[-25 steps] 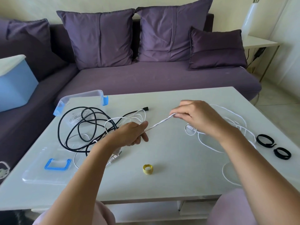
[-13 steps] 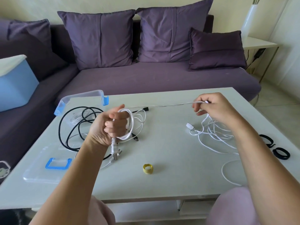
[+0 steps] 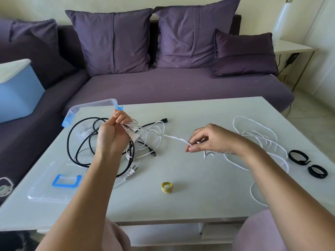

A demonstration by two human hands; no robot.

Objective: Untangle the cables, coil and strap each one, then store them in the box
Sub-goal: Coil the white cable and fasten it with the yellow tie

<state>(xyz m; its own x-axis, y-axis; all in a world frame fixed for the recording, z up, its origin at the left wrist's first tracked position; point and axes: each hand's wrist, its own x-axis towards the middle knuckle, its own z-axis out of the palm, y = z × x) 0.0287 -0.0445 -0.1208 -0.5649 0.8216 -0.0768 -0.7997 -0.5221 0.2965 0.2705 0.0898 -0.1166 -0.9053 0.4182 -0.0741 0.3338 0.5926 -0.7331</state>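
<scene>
White cable (image 3: 174,137) spans both hands above table (image 3: 199,178) | head — left hand (image 3: 112,134) curled round its plug end, right hand (image 3: 212,140) pinches the run | tip — feed even loops leftward, clear of black cable (image 3: 163,121) tangle | yellow strap (image 3: 166,187) near, box (image 3: 90,107) far left

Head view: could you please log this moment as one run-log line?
phase: coiling white cable | left hand: grips plug end | right hand: pinches free run | black cable: loose on table | yellow strap: unused
</scene>
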